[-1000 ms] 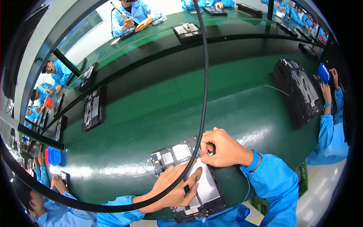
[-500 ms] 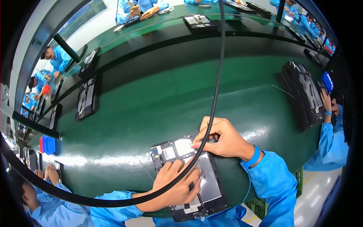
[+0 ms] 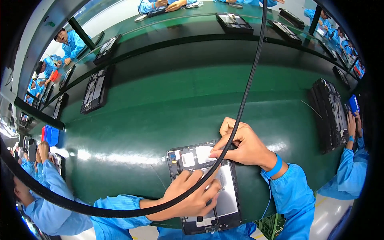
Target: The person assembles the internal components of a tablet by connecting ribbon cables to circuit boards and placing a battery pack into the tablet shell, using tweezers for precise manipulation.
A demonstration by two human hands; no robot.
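A black tablet-like device housing with a silver panel lies on the bench before me, its inner side up. Two white patches show near its far end, the larger one beside my right fingers. My left hand rests across the middle of the housing, its bent fingers apart; its thumb is hidden. At the far right corner my right hand pinches with thumb and index finger at the edge of the larger patch. Whatever lies in that pinch is too small to make out. A blue band circles my right wrist.
A black cable hangs across the view, in front of my left hand. Stacked housings stand at the right, another housing at the far left. A blue bin stands left on the green bench. Co-workers sit on both sides.
The view has shifted slightly, so the far surroundings sit further right. Both my hands keep nearly the same places on the housing. The co-worker at left has raised their hands.
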